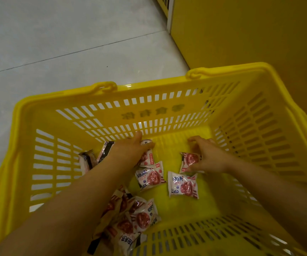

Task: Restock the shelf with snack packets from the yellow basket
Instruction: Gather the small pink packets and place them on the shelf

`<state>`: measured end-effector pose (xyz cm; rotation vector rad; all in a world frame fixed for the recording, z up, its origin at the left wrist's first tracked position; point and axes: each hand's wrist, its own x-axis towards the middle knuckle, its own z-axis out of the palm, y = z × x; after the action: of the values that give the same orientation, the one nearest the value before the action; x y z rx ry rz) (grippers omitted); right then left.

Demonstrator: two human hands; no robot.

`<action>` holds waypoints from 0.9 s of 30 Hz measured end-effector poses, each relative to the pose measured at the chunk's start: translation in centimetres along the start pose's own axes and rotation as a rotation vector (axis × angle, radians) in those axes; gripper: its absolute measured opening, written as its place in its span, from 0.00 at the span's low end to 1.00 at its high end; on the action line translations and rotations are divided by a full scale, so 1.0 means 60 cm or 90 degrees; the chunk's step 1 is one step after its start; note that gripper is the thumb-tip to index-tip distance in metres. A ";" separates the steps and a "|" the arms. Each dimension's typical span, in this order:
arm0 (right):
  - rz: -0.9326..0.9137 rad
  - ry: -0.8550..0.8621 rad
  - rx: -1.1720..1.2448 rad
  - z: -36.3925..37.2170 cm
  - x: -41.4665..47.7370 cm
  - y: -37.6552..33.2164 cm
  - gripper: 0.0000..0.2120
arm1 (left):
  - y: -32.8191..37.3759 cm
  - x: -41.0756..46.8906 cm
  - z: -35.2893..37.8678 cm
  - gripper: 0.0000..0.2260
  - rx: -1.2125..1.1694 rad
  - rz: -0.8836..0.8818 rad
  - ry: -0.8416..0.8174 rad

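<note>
down in the basket [71,93], the left hand [130,149] lies, fingers straight, on a packet [147,158]; the right hand [209,157] pinches a second packet [190,160] between thumb and fingers.

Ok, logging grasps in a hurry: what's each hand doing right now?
Left hand: on a snack packet in the yellow basket; grip cannot be told.
Right hand: gripping a second snack packet.
</note>
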<state>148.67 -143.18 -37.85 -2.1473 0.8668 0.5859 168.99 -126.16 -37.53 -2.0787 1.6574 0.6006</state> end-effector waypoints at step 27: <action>0.033 -0.015 -0.019 -0.046 -0.017 -0.036 0.10 | 0.036 -0.042 0.039 0.11 -0.465 -0.044 -0.036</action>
<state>149.95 -143.81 -34.46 -2.1462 0.9085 0.6536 166.20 -123.25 -38.16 -2.5452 1.4522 1.3868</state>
